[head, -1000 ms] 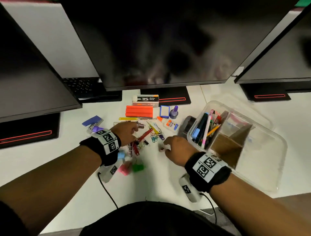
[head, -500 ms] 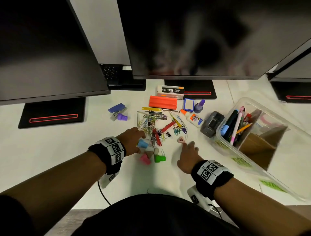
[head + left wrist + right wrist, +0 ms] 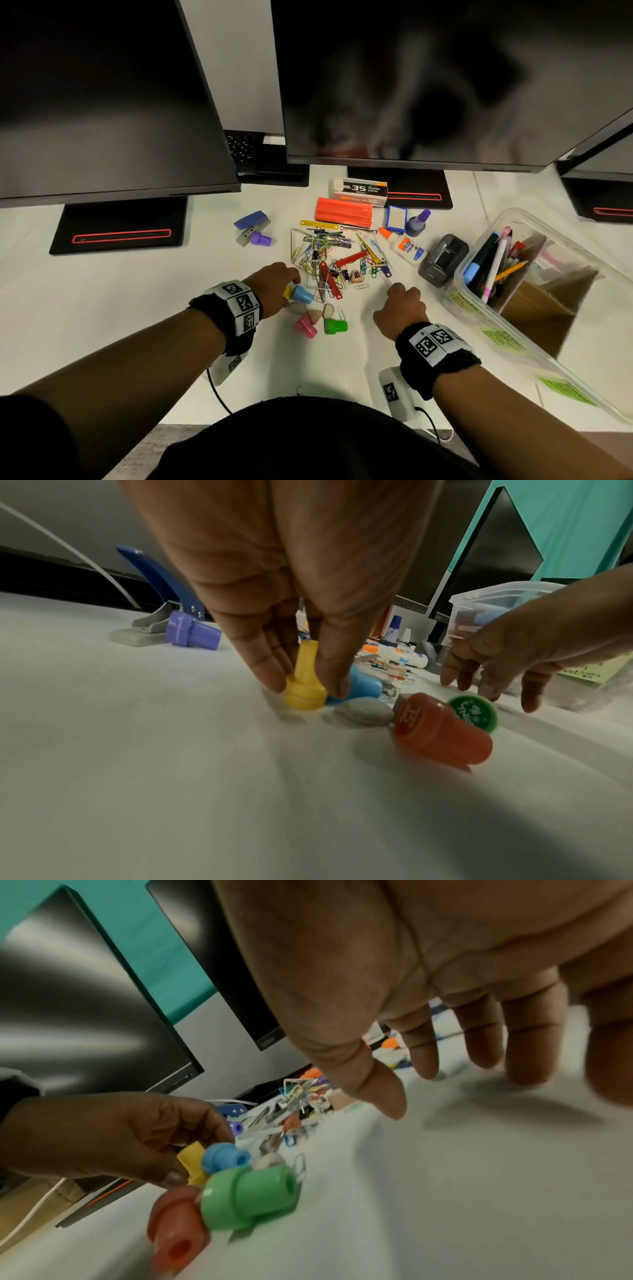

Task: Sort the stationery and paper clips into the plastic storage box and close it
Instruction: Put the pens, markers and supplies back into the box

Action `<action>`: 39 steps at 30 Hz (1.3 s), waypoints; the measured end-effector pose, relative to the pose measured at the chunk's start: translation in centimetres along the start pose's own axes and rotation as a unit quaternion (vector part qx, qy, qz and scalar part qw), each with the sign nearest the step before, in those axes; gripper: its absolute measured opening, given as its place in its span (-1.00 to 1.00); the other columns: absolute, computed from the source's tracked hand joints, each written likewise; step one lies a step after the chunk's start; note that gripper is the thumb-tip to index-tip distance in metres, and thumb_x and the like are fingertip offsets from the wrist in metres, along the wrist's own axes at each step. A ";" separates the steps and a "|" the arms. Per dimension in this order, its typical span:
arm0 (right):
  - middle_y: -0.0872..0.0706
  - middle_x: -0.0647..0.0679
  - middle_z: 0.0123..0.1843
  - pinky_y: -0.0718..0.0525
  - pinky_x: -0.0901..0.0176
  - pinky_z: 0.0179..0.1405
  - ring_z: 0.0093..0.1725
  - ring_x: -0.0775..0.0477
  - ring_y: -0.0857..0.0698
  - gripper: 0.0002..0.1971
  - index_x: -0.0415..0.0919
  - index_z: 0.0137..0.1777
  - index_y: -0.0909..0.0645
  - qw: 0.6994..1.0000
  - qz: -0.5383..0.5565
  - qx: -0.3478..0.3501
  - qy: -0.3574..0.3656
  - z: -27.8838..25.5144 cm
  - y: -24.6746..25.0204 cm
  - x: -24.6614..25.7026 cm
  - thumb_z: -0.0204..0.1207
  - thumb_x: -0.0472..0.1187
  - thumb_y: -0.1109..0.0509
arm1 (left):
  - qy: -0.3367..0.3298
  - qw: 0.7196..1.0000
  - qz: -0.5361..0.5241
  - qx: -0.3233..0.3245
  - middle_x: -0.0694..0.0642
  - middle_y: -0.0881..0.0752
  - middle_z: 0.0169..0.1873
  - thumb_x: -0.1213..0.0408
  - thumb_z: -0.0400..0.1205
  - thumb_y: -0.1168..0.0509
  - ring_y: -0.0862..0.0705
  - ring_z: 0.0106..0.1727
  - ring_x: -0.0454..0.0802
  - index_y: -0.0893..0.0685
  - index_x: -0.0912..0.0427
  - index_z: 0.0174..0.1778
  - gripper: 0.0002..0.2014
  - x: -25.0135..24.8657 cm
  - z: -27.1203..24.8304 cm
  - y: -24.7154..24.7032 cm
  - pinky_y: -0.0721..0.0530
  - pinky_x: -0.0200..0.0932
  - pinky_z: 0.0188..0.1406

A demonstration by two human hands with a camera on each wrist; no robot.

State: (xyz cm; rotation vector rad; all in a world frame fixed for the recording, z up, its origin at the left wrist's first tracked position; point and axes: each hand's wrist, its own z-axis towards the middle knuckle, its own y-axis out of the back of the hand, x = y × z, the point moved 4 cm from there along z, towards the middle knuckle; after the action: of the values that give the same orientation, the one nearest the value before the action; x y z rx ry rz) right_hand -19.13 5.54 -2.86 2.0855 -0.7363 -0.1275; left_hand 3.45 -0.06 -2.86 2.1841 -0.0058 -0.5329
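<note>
My left hand (image 3: 289, 286) is low on the white desk and pinches a small yellow stamp (image 3: 304, 688) between thumb and finger; the stamp still stands on the desk. A blue stamp (image 3: 303, 294) lies against it. Pink (image 3: 305, 326) and green (image 3: 335, 325) stamps and grey erasers (image 3: 298, 307) lie just in front. My right hand (image 3: 400, 294) hovers with fingers loosely spread (image 3: 411, 1088) and holds nothing, between the pile of coloured paper clips (image 3: 325, 260) and the clear plastic storage box (image 3: 479, 310), which stands open with pens and a cardboard divider inside.
Behind the clips lie an orange case (image 3: 344, 212), a staples box (image 3: 359, 188), a glue bottle (image 3: 406, 248) and a purple ink bottle (image 3: 418, 222). A grey dispenser (image 3: 443, 260) stands by the box. A blue punch (image 3: 251, 222) lies left. Monitors overhang the back of the desk.
My left hand has drawn back from the clip pile to the stamps and taken the yellow one. My right hand has left the pink eraser and shifted right toward the box.
</note>
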 end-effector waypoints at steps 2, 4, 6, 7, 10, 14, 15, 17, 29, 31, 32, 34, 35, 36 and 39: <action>-0.34 -0.24 0.41 -0.56 -0.01 0.32 0.37 -0.31 -0.50 -0.40 -0.20 0.51 -0.29 0.999 0.031 0.014 0.022 0.2 -0.6 0.3 0.47 -0.18 -0.37 | 0.004 1.000 -0.011 -0.001 0.15 -0.53 0.34 0.34 0.54 -0.39 -0.54 0.34 0.10 -0.47 0.12 0.37 -0.53 0.0 0.1 -0.1 -0.49 -0.09 0.37; -0.39 -0.23 0.42 -0.53 0.09 0.32 0.38 -0.25 -0.53 -0.42 -0.20 0.50 -0.33 0.996 0.043 0.031 0.073 0.2 -1.0 1.3 0.47 -0.22 -0.37 | 0.004 1.000 -0.019 -0.004 0.16 -0.53 0.35 0.34 0.56 -0.37 -0.54 0.35 0.11 -0.46 0.14 0.38 -0.54 0.0 0.1 -0.2 -0.49 -0.08 0.39; -0.52 -0.21 0.39 -0.50 0.26 0.19 0.35 -0.19 -0.57 -0.49 -0.20 0.45 -0.43 0.988 0.049 0.044 0.138 0.1 -1.0 2.6 0.47 -0.27 -0.36 | 0.003 1.000 -0.026 -0.010 0.17 -0.53 0.35 0.34 0.57 -0.36 -0.54 0.35 0.11 -0.46 0.15 0.38 -0.55 -0.1 0.2 -0.3 -0.48 -0.09 0.39; -0.58 -0.20 0.37 -0.45 0.35 0.12 0.32 -0.17 -0.60 -0.54 -0.21 0.41 -0.48 0.983 0.064 0.050 0.162 0.0 -0.9 3.1 0.48 -0.30 -0.35 | 0.002 0.999 -0.030 -0.014 0.17 -0.54 0.35 0.34 0.56 -0.36 -0.54 0.35 0.11 -0.46 0.15 0.38 -0.55 -0.1 0.3 -0.3 -0.48 -0.09 0.39; -0.63 -0.19 0.36 -0.42 0.35 0.21 0.33 -0.19 -0.60 -0.64 -0.23 0.29 -0.61 0.977 0.112 -0.013 0.180 0.3 0.5 3.3 0.48 -0.34 -0.33 | -0.003 0.998 -0.046 -0.034 0.14 -0.54 0.34 0.30 0.55 -0.39 -0.53 0.36 0.08 -0.48 0.12 0.37 -0.54 -0.1 0.4 0.2 -0.47 -0.13 0.37; -0.33 -0.25 0.57 -0.26 -0.11 0.56 0.55 -0.32 -0.29 -0.44 -0.20 0.49 -0.42 0.974 0.103 -0.191 0.059 1.8 3.7 1.7 0.46 -0.20 -0.37 | -0.012 0.997 -0.038 -0.060 0.07 -0.55 0.35 0.17 0.57 -0.36 -0.49 0.39 0.04 -0.50 0.08 0.37 -0.57 -0.1 0.5 1.7 -0.44 -0.12 0.40; -0.18 -0.24 0.64 -0.18 -0.18 0.59 0.61 -0.34 -0.16 -0.36 -0.19 0.56 -0.30 0.977 0.101 -0.188 0.017 2.3 4.1 1.3 0.47 -0.15 -0.38 | -0.015 0.997 -0.029 -0.070 0.07 -0.55 0.35 0.17 0.58 -0.33 -0.49 0.39 0.04 -0.50 0.08 0.37 -0.59 -0.1 0.5 2.2 -0.44 -0.10 0.41; 0.05 -0.22 0.69 -0.04 -0.28 0.63 0.66 -0.37 0.03 -0.21 -0.16 0.62 -0.12 0.984 0.091 -0.150 -0.042 3.4 4.3 0.7 0.46 -0.04 -0.40 | -0.022 0.993 -0.013 -0.113 0.09 -0.56 0.33 0.19 0.61 -0.29 -0.48 0.39 0.07 -0.54 0.09 0.33 -0.64 -0.1 0.6 3.5 -0.41 -0.09 0.42; -0.38 -0.24 0.47 -0.50 -0.15 0.42 0.47 -0.36 -0.37 -0.48 -0.15 0.42 -0.46 0.998 -0.038 -0.041 0.040 1.4 1.6 0.4 0.43 -0.09 -0.32 | 0.131 0.978 0.030 -0.161 0.16 -0.28 0.56 0.31 0.61 -0.21 -0.22 0.58 0.18 -0.28 0.09 0.56 -0.44 3.8 3.0 7.7 -0.30 0.00 0.56; -0.59 -0.17 0.31 -0.60 0.01 0.26 0.29 -0.27 -0.57 -0.62 -0.14 0.23 -0.62 0.996 -0.008 -0.063 0.061 0.9 2.1 0.1 0.41 -0.11 -0.31 | 0.143 0.980 0.017 -0.137 0.18 -0.40 0.47 0.35 0.61 -0.20 -0.40 0.47 0.21 -0.29 0.10 0.54 -0.46 4.4 3.3 7.3 -0.44 0.04 0.47; -0.66 -0.16 0.23 -0.60 0.07 0.20 0.21 -0.25 -0.62 -0.69 -0.16 0.12 -0.66 0.993 -0.001 -0.097 0.072 0.8 2.6 0.0 0.40 -0.13 -0.31 | 0.145 0.980 0.009 -0.136 0.19 -0.45 0.41 0.35 0.62 -0.19 -0.47 0.40 0.23 -0.33 0.11 0.51 -0.50 4.4 3.3 7.2 -0.50 0.06 0.40; -0.62 -0.17 0.24 -0.51 0.05 0.24 0.21 -0.28 -0.59 -0.71 -0.22 0.10 -0.67 0.981 0.017 -0.180 0.076 0.8 3.8 -0.3 0.40 -0.18 -0.34 | 0.145 0.980 0.000 -0.139 0.24 -0.52 0.31 0.29 0.66 -0.16 -0.54 0.30 0.25 -0.41 0.13 0.43 -0.61 4.2 3.2 7.1 -0.55 0.06 0.30; -0.55 -0.19 0.31 -0.46 0.00 0.31 0.28 -0.31 -0.53 -0.66 -0.24 0.18 -0.62 0.976 0.037 -0.203 0.066 0.9 4.1 -0.5 0.40 -0.18 -0.35 | 0.144 0.980 0.000 -0.138 0.25 -0.54 0.28 0.22 0.68 -0.13 -0.56 0.27 0.25 -0.43 0.14 0.39 -0.65 4.0 3.1 7.0 -0.56 0.05 0.27; -0.46 -0.21 0.39 -0.42 -0.06 0.37 0.34 -0.34 -0.47 -0.59 -0.23 0.27 -0.54 0.974 0.058 -0.211 0.055 1.0 4.3 -0.6 0.42 -0.16 -0.36 | 0.141 0.981 0.003 -0.132 0.25 -0.56 0.26 0.17 0.69 -0.12 -0.58 0.25 0.24 -0.45 0.15 0.37 -0.67 3.8 3.0 6.9 -0.56 0.03 0.24; -0.22 -0.27 0.55 -0.39 -0.23 0.45 0.46 -0.43 -0.36 -0.39 -0.15 0.45 -0.29 0.980 0.080 -0.185 0.003 2.1 3.8 -0.6 0.44 -0.07 -0.40 | 0.132 0.985 0.009 -0.107 0.23 -0.59 0.27 0.18 0.66 -0.19 -0.61 0.24 0.21 -0.46 0.14 0.36 -0.66 3.1 2.7 6.3 -0.58 0.00 0.23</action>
State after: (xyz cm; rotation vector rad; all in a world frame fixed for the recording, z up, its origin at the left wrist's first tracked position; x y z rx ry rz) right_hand -22.09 2.78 -1.25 1.6680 -0.8067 -0.1550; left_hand 6.42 -6.63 -0.68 2.0244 0.1673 -0.2181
